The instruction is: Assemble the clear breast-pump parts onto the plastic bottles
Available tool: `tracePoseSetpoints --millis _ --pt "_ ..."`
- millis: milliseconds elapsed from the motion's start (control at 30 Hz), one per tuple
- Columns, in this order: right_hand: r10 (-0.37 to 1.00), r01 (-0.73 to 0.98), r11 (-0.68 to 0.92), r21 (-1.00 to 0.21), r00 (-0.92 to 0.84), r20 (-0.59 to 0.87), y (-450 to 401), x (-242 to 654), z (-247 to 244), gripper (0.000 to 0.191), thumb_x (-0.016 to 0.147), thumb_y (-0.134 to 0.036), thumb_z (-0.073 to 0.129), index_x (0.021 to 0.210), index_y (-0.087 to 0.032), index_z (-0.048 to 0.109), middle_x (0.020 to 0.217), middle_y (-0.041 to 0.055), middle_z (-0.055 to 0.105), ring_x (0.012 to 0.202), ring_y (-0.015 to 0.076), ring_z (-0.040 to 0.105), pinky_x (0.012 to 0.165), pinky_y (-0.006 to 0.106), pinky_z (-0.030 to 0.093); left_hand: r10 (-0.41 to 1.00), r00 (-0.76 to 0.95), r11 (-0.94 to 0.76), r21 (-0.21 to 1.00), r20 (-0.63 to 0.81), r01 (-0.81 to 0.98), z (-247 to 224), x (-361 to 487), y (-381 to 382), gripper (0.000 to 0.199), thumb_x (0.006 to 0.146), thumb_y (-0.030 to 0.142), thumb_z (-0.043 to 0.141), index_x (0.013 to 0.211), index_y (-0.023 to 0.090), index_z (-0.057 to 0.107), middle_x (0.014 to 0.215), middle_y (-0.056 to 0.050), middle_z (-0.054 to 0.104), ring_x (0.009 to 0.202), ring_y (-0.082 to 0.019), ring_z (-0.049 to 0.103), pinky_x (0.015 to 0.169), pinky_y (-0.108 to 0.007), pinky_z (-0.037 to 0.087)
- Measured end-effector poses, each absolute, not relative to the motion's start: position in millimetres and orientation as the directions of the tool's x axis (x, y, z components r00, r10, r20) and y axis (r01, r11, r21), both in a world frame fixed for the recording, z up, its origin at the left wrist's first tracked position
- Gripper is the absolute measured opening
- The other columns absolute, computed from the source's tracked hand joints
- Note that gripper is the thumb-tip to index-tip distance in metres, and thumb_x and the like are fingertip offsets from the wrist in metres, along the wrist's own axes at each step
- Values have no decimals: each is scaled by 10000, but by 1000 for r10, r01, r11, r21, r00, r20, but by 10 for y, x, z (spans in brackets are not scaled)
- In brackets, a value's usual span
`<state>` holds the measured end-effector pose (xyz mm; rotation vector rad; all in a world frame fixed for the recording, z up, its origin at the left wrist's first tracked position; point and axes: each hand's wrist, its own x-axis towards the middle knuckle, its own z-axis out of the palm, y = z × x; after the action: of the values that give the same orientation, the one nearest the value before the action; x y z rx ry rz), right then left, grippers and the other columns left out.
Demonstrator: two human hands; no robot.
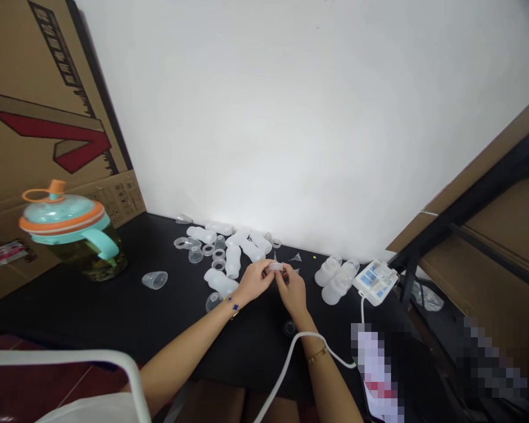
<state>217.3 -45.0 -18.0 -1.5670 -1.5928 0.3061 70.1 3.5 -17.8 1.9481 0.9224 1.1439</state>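
Note:
Both my hands meet over the black table, fingertips pinching a whitish bottle collar ring [275,267] with a pointed translucent teat [275,257] rising from it. My left hand [255,280] grips the ring's left side, and my right hand [292,289] has its right side. Just beyond lie several white baby bottle bodies [233,261], on their sides. Loose collar rings [218,254] and transparent domed caps [196,254] are scattered to their left. Small translucent teats [295,257] rest behind my right hand. A round dark-looking transparent piece [290,328] sits by my right wrist.
Capped baby bottles [337,286] are grouped at right, beside a white power strip [377,282]. Its white cable [286,365] loops across my right forearm. A phone [379,376] lies near the front edge. Far left stands a teal-and-orange jug [77,235] before a cardboard box [35,76].

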Motion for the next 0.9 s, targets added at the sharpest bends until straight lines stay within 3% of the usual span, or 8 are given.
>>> tracePoseSetpoints --millis 100,200,467,700,900 --pt "897 678 178 -714 186 401 -447 2166 -198 355 946 -418 516 1216 -236 658 1040 61 765 811 220 706 696 312 523 832 358 -525 808 423 266 -164 687 37 210 908 268 557 1033 199 712 892 -56 719 723 -187 615 666 -280 450" --pt "898 665 199 -720 170 405 -449 2171 -187 355 952 -415 507 1223 -254 669 1105 53 760 819 210 704 695 306 528 829 370 -536 786 420 309 -153 678 29 164 913 273 558 968 207 697 819 -38 684 693 -186 590 647 -276 414" --pt "904 618 214 -756 169 393 -459 2190 -142 307 940 -440 534 1065 -234 724 887 43 758 749 209 676 637 280 493 831 364 -537 777 421 328 -183 694 -3 227 982 329 483 861 208 632 743 -15 646 661 -177 580 667 -281 408" --pt "942 461 193 -866 159 294 -433 2204 -145 338 912 -492 582 972 -201 744 773 28 728 684 201 657 589 272 495 851 343 -492 832 398 256 -164 692 -24 243 960 314 516 1151 209 623 810 -10 674 701 -172 628 687 -270 450" --pt "951 410 159 -898 181 251 -417 2212 -154 358 885 -506 600 981 -190 738 753 39 721 711 221 679 563 277 518 834 328 -534 798 444 278 -204 702 14 201 936 293 540 1071 201 657 841 -26 689 693 -161 611 665 -261 453"
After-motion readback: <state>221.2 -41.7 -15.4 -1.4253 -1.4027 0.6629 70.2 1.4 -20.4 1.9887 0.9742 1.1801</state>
